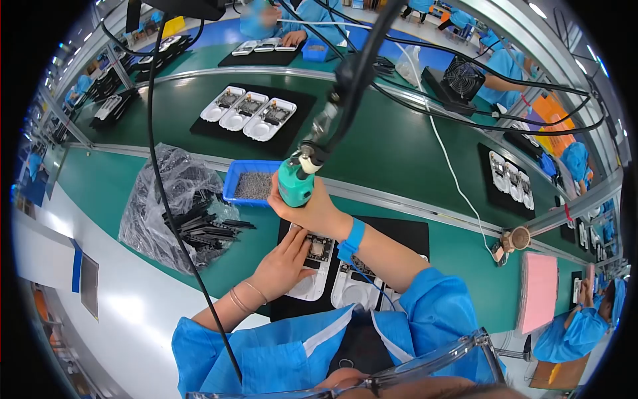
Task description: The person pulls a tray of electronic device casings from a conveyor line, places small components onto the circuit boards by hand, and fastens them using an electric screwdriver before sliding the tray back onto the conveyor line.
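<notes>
My right hand (318,211) is wrapped around a green electric screwdriver (295,183) that hangs from an overhead cable. The screwdriver's tip is hidden behind my hands. My left hand (282,264) lies with fingers stretched out on the left edge of a white plastic housing (307,286); its thumb is apart from the fingers. Inside that housing sits a circuit board (319,249). A second white housing (350,287) lies to the right, partly under my right forearm. Both rest on a black mat (405,233). A blue strap (352,241) circles my right wrist.
A blue bin (230,193) of small screws stands beyond my hands. Left of it lies a plastic bag (156,213) with black strips (206,229). Across the rail, three housings (247,114) sit on another mat. Cables hang across the view. Co-workers (319,23) sit opposite.
</notes>
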`<control>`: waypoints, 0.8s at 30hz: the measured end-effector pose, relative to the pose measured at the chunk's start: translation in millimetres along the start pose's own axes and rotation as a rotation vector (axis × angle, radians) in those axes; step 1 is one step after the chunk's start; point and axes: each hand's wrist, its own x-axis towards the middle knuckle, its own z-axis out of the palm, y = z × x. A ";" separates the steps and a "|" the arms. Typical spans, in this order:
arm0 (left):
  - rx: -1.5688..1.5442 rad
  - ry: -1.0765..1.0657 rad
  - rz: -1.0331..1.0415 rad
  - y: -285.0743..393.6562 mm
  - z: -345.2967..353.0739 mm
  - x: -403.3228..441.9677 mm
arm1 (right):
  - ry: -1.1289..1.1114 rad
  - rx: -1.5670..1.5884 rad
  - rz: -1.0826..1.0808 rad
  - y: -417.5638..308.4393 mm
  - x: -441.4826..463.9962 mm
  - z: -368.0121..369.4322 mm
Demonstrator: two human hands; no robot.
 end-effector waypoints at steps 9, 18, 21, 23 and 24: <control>-0.723 0.831 -0.531 -181.8 -46.7 47.0 | 0.153 0.326 -0.257 -73.5 -55.4 -90.2; -1.422 0.938 -1.424 -379.7 10.2 111.3 | 0.477 0.004 -0.134 -108.2 -175.6 -148.7; -1.460 1.106 -1.463 -397.0 24.7 114.3 | 0.591 -0.041 -0.135 -110.5 -202.5 -157.3; -1.478 1.219 -1.488 -409.3 36.1 115.0 | 0.637 -0.042 -0.135 -104.6 -218.2 -166.2; -1.494 1.225 -1.445 -408.7 39.7 117.0 | 0.662 -0.059 -0.123 -103.6 -222.0 -168.3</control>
